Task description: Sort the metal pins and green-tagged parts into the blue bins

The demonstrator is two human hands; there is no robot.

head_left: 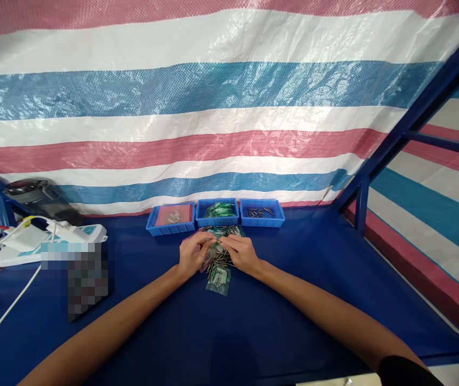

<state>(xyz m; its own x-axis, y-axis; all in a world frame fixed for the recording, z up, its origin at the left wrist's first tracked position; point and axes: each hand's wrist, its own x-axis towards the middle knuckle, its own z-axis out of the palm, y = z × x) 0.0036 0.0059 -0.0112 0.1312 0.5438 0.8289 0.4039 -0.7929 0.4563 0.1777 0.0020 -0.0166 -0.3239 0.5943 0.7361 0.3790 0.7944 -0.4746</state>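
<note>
My left hand (194, 254) and my right hand (243, 254) meet above the middle of the blue table. Fingertips of both are pinched together on a small clear plastic bag (215, 249) with a greenish tint; its contents are hard to make out. Under and around the hands lies a heap of thin dark and brass-coloured metal bits (222, 259), too small to name surely. Closer to me, a second small clear bag (218, 279) lies flat with pale pieces inside. More bags and bits show behind the fingers.
Three blue bins line the back: the left bin (169, 230) has a pink sheet and pale pieces, the middle bin (218, 220) green bags, the right bin (274, 220) dark bits. At left are a power strip (93, 234), cables, a dark bottle (48, 199) and a blurred-out object (88, 284).
</note>
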